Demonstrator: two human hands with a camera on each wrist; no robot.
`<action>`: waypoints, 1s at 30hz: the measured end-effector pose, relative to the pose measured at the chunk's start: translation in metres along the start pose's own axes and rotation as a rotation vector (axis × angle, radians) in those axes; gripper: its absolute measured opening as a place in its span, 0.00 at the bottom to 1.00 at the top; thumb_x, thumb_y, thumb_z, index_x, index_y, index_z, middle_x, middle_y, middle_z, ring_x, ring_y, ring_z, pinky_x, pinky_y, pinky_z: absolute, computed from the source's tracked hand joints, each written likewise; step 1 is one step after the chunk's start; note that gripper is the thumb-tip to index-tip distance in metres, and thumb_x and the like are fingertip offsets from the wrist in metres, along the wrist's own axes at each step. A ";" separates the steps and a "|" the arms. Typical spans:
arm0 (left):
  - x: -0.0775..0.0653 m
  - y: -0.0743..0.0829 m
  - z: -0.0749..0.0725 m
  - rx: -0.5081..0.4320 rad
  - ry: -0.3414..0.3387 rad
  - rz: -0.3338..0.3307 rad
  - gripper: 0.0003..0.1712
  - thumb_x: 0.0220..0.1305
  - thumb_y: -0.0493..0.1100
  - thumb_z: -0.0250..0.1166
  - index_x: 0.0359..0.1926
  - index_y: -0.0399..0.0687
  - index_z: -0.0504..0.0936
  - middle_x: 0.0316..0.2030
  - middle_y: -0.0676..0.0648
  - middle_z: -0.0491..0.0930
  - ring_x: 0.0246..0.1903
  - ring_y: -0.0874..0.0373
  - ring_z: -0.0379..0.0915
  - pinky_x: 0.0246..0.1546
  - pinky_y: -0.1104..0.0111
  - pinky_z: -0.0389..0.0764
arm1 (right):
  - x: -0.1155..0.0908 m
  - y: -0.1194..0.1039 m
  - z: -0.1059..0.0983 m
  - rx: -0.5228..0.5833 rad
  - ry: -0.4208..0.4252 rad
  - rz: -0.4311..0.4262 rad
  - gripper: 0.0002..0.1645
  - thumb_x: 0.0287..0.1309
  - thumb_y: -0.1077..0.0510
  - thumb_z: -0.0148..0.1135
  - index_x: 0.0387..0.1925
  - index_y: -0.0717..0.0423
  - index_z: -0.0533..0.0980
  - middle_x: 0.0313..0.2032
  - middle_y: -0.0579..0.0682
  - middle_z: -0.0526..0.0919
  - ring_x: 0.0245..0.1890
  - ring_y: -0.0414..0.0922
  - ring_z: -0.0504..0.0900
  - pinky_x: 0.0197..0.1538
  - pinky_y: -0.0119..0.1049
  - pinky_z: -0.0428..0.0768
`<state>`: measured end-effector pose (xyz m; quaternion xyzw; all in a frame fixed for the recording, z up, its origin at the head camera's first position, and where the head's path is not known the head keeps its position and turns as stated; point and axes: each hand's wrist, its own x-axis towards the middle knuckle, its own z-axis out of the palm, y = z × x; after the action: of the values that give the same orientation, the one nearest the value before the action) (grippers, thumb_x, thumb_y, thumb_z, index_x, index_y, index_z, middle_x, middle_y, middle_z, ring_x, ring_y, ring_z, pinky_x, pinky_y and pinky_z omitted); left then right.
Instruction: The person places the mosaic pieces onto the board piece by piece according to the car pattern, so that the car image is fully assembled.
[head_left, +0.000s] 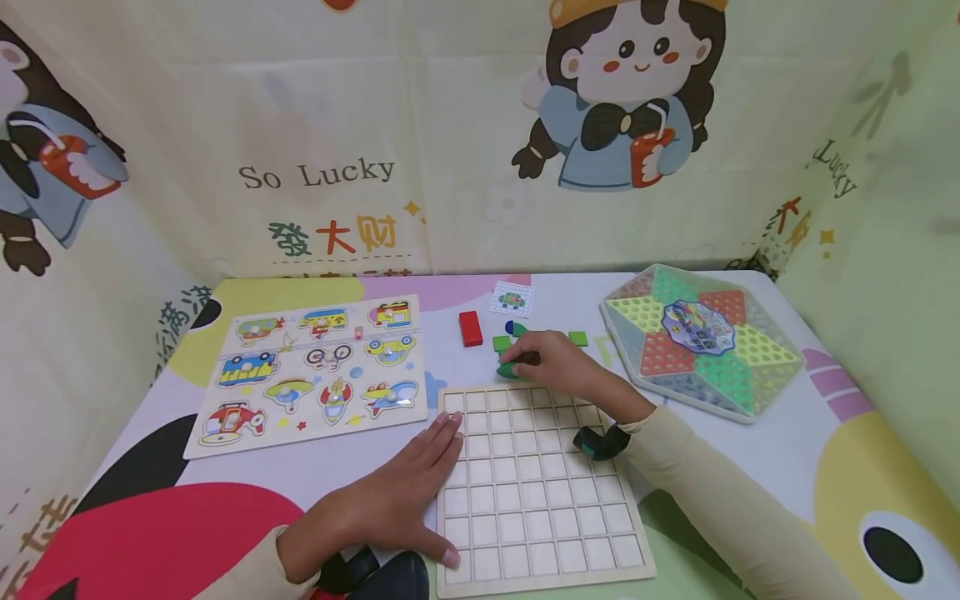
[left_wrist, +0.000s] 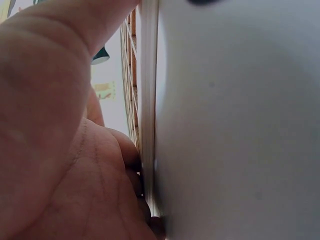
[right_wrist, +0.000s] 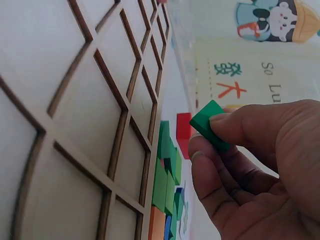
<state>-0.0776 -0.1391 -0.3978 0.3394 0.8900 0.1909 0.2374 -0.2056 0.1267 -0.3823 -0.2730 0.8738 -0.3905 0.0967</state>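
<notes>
My right hand (head_left: 555,360) is just beyond the far edge of a wooden grid board (head_left: 489,530). In the right wrist view its thumb and fingers pinch a small green block (right_wrist: 202,121), raised above the table. Several green pieces (head_left: 577,338) lie around that hand, beside a small dark blue piece (head_left: 511,327); an orange piece (right_wrist: 157,223) shows in the right wrist view. My left hand (head_left: 411,483) rests along the board's left edge, fingers extended and thumb near the front corner. The visible cells of the board hold no pieces.
A red block (head_left: 470,328) and a small printed card (head_left: 512,299) lie behind the board. To the left is a vehicle peg puzzle (head_left: 288,433). A hexagonal game box (head_left: 697,327) lies at the right. A printed curtain (head_left: 450,125) hangs behind the table.
</notes>
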 end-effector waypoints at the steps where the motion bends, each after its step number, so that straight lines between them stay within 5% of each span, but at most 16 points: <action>1: 0.000 0.000 0.000 -0.001 0.000 0.001 0.74 0.41 0.80 0.64 0.77 0.44 0.43 0.76 0.51 0.26 0.73 0.53 0.18 0.70 0.49 0.42 | -0.001 -0.001 0.001 0.005 -0.008 -0.004 0.10 0.57 0.70 0.65 0.41 0.58 0.85 0.37 0.46 0.83 0.36 0.41 0.78 0.41 0.33 0.79; 13: 0.000 -0.001 0.000 -0.002 0.014 0.009 0.73 0.41 0.80 0.64 0.77 0.44 0.44 0.76 0.51 0.27 0.74 0.53 0.19 0.70 0.48 0.44 | -0.011 -0.006 0.011 0.000 -0.036 -0.083 0.11 0.56 0.70 0.65 0.37 0.53 0.86 0.34 0.42 0.82 0.34 0.40 0.77 0.38 0.32 0.79; 30: 0.001 -0.001 0.001 0.009 0.008 -0.006 0.73 0.40 0.80 0.64 0.77 0.45 0.45 0.76 0.52 0.27 0.73 0.54 0.19 0.70 0.49 0.44 | -0.030 -0.019 0.018 0.061 -0.215 -0.062 0.11 0.58 0.68 0.66 0.40 0.52 0.85 0.36 0.39 0.81 0.35 0.38 0.77 0.42 0.31 0.79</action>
<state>-0.0777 -0.1387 -0.3993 0.3370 0.8928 0.1872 0.2330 -0.1662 0.1218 -0.3821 -0.3370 0.8373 -0.3881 0.1863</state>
